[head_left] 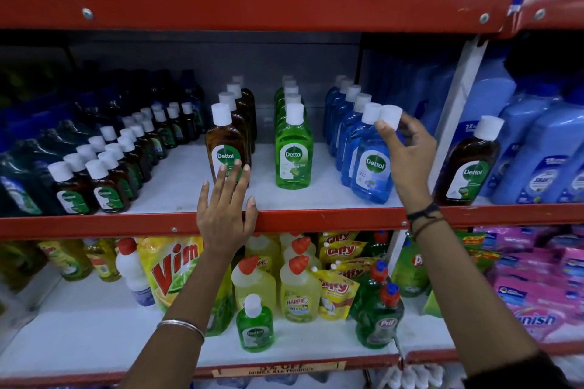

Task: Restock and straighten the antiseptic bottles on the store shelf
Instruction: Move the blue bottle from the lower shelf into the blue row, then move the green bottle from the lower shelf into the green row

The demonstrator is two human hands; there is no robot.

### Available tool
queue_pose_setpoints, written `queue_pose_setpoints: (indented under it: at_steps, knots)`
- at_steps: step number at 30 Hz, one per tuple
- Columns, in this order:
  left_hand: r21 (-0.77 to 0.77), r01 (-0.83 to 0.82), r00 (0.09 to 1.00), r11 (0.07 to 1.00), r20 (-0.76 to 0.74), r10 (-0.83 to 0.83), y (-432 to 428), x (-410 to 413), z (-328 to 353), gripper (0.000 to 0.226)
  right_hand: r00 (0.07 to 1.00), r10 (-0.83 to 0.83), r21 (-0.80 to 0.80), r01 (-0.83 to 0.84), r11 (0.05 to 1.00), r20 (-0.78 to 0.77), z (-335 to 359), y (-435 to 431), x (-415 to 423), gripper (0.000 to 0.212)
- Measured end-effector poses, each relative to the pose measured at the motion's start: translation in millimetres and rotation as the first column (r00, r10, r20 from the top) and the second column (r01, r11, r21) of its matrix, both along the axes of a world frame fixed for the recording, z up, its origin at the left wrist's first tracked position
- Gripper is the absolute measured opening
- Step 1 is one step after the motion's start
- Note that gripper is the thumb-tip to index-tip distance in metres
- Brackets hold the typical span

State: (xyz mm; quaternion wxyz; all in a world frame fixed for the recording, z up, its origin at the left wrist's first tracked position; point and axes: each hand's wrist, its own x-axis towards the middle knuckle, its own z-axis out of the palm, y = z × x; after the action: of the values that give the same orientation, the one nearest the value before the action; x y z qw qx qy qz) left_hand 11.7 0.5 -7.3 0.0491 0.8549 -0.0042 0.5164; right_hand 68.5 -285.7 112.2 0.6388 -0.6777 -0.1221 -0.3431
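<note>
- The blue bottle [373,164] stands tilted at the front of the blue row [344,110], on the right part of the middle shelf [177,186]; the right hand [407,155] wraps its side, with the thumb and fingertips closed around the white cap [391,117].
- The left hand [226,208] lies flat and spread, fingers apart, over the shelf's red front lip [126,224]; its fingertips reach the label of the front brown bottle [225,148] and grip nothing.
- Between them a green row [293,148] runs straight back, well apart from both neighbours.
- Small brown bottles [104,167] fill the left part in slanted lines, with dark wrapped packs [25,167] beyond them.
- The shelf board is white and bare between the rows; a grey back panel [205,66] closes it behind.
- A white upright [455,117] bounds the bay on the right; past it stands a lone brown bottle [471,164] beside blue jugs [537,148].
- Below, a white shelf carries a small green bottle [255,325], yellow cleaner bottles [297,284], a Vim pouch [170,268] and pink packs [543,287].
- Above, a red shelf edge [252,0] spans the frame.
</note>
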Motion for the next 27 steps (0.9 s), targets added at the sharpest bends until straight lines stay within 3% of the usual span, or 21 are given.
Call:
queue_pose_setpoints:
  at_steps: [13,16,19,23,27]
  knots:
    - [0.0,-0.004,1.0,1.0,0.014,0.004,1.8,2.5,-0.7,0.053,0.996,-0.05,-0.083,0.044,0.996,-0.08,-9.7,0.7,4.1,0.044]
    - [0.006,0.01,1.0,1.0,-0.002,-0.01,2.2,1.0,3.1,0.054,0.993,-0.12,-0.07,0.119,0.99,-0.013,-14.6,1.1,-14.8,0.054]
    - [-0.005,0.017,1.0,1.0,-0.019,-0.017,7.6,-1.5,5.4,0.055,0.981,-0.176,-0.067,0.181,0.981,0.08,-30.5,9.5,-45.7,0.045]
    - [0.014,0.0,1.0,1.0,-0.027,0.001,21.0,-3.2,3.5,0.056,0.999,-0.041,-0.101,0.044,0.994,0.027,-75.6,37.3,-88.2,0.03]
    - [0.043,-0.034,0.999,0.998,-0.005,0.034,26.2,-2.0,-0.9,0.054,0.965,0.184,-0.163,-0.216,0.963,-0.188,-142.1,71.3,-117.3,0.027]
